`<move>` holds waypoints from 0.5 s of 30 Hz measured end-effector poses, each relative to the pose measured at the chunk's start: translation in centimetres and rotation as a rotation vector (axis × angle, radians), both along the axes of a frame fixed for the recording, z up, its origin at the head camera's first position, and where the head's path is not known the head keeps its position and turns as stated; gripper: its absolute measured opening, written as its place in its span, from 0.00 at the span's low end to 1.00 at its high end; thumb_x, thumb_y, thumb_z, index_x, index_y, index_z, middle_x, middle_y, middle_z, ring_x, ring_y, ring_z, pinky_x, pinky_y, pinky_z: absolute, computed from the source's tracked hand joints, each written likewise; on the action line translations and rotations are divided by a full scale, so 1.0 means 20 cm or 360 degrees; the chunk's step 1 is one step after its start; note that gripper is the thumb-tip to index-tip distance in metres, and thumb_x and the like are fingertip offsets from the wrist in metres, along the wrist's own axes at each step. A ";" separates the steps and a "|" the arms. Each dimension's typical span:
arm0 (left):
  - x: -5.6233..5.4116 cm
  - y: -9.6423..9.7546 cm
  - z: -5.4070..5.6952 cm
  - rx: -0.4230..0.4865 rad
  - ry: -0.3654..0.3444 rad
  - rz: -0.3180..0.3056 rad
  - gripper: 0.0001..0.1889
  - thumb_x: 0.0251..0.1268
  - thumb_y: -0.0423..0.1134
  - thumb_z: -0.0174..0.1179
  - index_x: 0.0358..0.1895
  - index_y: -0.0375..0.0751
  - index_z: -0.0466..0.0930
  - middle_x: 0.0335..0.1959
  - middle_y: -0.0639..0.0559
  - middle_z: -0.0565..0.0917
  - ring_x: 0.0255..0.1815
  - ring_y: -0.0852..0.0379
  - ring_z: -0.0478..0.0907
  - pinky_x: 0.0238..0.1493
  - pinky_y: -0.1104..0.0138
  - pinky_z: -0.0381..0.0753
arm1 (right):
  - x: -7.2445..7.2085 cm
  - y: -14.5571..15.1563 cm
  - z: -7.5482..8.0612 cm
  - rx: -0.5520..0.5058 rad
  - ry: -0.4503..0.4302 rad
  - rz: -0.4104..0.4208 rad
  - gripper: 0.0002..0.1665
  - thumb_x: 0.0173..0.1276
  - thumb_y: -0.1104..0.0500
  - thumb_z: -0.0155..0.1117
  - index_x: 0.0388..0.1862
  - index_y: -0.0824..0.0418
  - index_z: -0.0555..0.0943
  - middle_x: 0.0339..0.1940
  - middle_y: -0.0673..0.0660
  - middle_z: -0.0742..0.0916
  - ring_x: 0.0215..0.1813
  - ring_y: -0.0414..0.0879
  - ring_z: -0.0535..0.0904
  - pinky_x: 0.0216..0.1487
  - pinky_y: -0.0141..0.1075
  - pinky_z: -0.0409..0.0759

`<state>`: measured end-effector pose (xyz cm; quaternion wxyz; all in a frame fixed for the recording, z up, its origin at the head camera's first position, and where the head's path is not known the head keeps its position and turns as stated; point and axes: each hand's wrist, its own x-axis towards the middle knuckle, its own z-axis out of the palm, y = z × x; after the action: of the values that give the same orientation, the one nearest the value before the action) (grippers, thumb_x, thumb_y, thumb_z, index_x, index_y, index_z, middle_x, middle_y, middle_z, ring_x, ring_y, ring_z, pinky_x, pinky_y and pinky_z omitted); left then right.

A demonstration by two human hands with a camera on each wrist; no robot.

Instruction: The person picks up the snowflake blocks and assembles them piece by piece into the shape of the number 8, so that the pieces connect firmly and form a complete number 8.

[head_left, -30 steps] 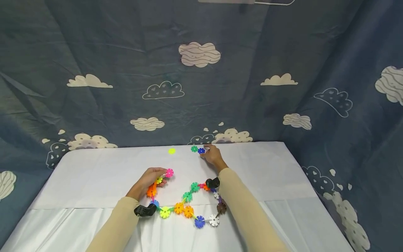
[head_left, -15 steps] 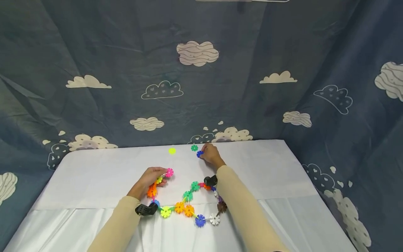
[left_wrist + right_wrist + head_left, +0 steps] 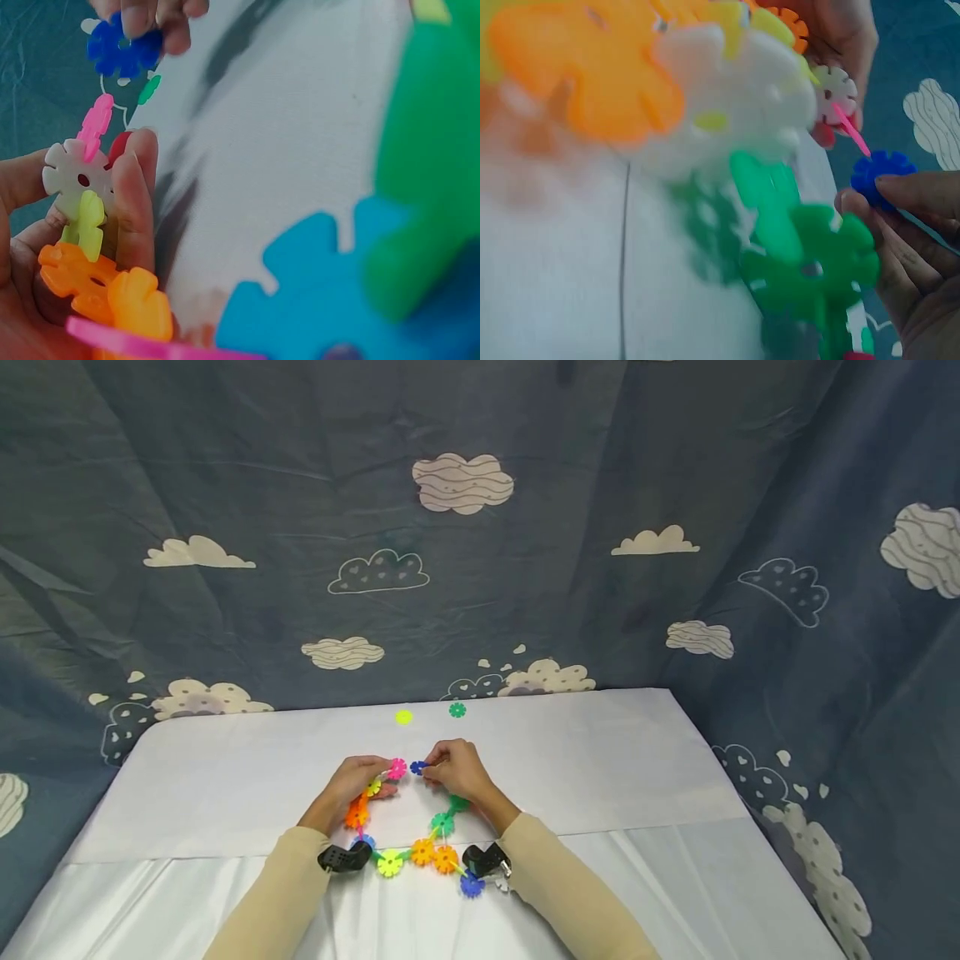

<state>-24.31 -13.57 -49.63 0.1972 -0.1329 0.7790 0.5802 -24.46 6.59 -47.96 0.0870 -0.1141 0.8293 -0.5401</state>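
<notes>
My left hand grips the end of a chain of notched plastic snowflake discs. In the left wrist view its fingers hold a white disc, with a pink disc slotted into it and standing out at the tip. Between thumb and fingers, my right hand pinches a loose blue disc, just right of the pink one; a small gap seems to part them in the head view. Orange discs, a yellow-green disc and green discs follow along the chain. My right forearm hides part of it.
A yellow disc and a green disc lie apart near the back edge of the white-covered table. Behind it hangs a dark cloud-print curtain.
My right hand has picked up the blue disc from beside the green one at the back and brought it toward me and left, next to the pink disc. My left hand has stayed about in place.
</notes>
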 end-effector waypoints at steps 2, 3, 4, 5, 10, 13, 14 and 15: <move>0.00 0.00 0.00 -0.0017 0.0012 -0.0012 0.20 0.71 0.45 0.54 0.57 0.33 0.77 0.57 0.40 0.77 0.45 0.53 0.78 0.66 0.50 0.64 | 0.01 -0.02 0.00 -0.0001 0.0027 -0.0028 0.03 0.60 0.72 0.67 0.27 0.69 0.81 0.22 0.57 0.86 0.25 0.52 0.84 0.25 0.36 0.83; 0.00 0.01 0.00 0.0006 0.0009 -0.0012 0.20 0.72 0.44 0.53 0.57 0.33 0.77 0.57 0.39 0.77 0.44 0.52 0.80 0.67 0.50 0.64 | 0.01 -0.03 -0.01 0.0000 0.0035 -0.0040 0.03 0.60 0.72 0.67 0.27 0.69 0.81 0.23 0.57 0.86 0.24 0.52 0.84 0.25 0.36 0.83; 0.00 0.01 0.00 0.0017 0.0010 -0.0013 0.20 0.72 0.44 0.53 0.57 0.32 0.77 0.57 0.38 0.77 0.43 0.52 0.82 0.67 0.50 0.64 | 0.01 -0.03 -0.02 -0.0008 0.0031 -0.0048 0.04 0.59 0.72 0.67 0.27 0.69 0.81 0.23 0.57 0.86 0.24 0.52 0.84 0.25 0.36 0.83; 0.00 0.01 0.00 0.0014 0.0006 -0.0006 0.19 0.72 0.43 0.53 0.56 0.32 0.77 0.57 0.38 0.77 0.41 0.52 0.82 0.67 0.50 0.64 | 0.01 -0.03 -0.02 -0.0013 0.0026 -0.0052 0.04 0.59 0.73 0.68 0.27 0.70 0.81 0.23 0.57 0.86 0.25 0.51 0.85 0.25 0.35 0.83; 0.00 0.01 0.00 -0.0008 -0.0001 0.0009 0.20 0.71 0.44 0.53 0.56 0.32 0.77 0.59 0.38 0.76 0.45 0.51 0.80 0.68 0.48 0.61 | 0.02 -0.04 -0.03 -0.0016 0.0032 -0.0061 0.04 0.59 0.72 0.69 0.25 0.69 0.82 0.22 0.57 0.86 0.24 0.50 0.85 0.25 0.34 0.82; 0.00 0.01 -0.01 -0.0004 0.0015 -0.0004 0.20 0.71 0.44 0.53 0.57 0.32 0.77 0.58 0.38 0.76 0.46 0.51 0.79 0.68 0.48 0.61 | 0.02 -0.06 -0.03 0.0001 0.0087 -0.0050 0.04 0.58 0.71 0.69 0.25 0.68 0.82 0.21 0.57 0.86 0.23 0.47 0.84 0.25 0.32 0.81; 0.00 0.01 0.00 -0.0003 0.0021 -0.0005 0.20 0.71 0.44 0.53 0.57 0.32 0.77 0.57 0.38 0.77 0.45 0.52 0.79 0.68 0.49 0.63 | 0.02 -0.06 -0.03 0.0011 0.0114 -0.0048 0.04 0.58 0.71 0.70 0.25 0.68 0.83 0.21 0.56 0.86 0.22 0.45 0.83 0.25 0.31 0.81; 0.00 0.01 0.00 0.0007 0.0018 0.0004 0.20 0.72 0.44 0.53 0.56 0.32 0.77 0.56 0.39 0.78 0.44 0.52 0.81 0.67 0.50 0.65 | 0.02 -0.06 -0.04 0.0024 0.0140 -0.0046 0.05 0.58 0.71 0.70 0.24 0.68 0.83 0.21 0.56 0.86 0.22 0.44 0.83 0.24 0.30 0.80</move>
<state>-24.34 -13.40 -49.70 0.1922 -0.1302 0.7787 0.5829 -24.08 5.31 -48.67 0.0437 -0.1251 0.8380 -0.5294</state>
